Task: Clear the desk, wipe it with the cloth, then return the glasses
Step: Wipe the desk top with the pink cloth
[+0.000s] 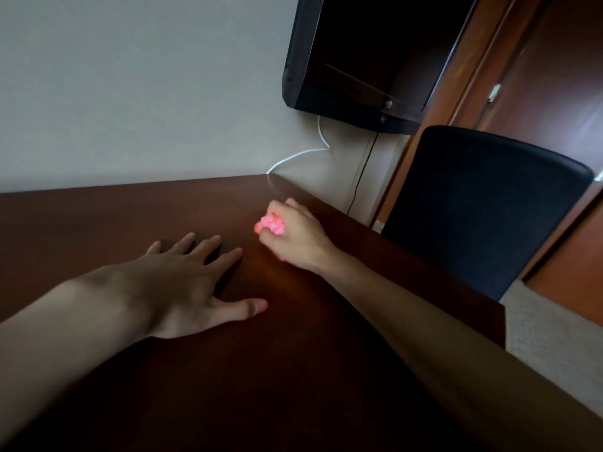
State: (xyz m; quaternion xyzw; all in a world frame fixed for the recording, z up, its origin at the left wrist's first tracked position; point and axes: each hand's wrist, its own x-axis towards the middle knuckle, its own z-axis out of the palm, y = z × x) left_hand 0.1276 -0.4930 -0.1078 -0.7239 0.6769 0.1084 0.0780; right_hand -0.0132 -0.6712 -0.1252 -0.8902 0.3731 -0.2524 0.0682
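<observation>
The right hand [295,238] grips a bunched pink cloth [270,224] near the far corner of the dark desk [293,370]; the left hand [192,282] rests flat, fingers spread. No writing shows anywhere.

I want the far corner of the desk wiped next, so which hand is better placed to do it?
The right hand. It grips the bunched pink cloth near the desk's far right corner, beside the black chair. The left hand rests flat, fingers spread, holding nothing.

Desk [130,223] dark polished wood, faintly glossy; cloth [270,224] pink, nubbly; chair [473,203] matt fabric.
</observation>
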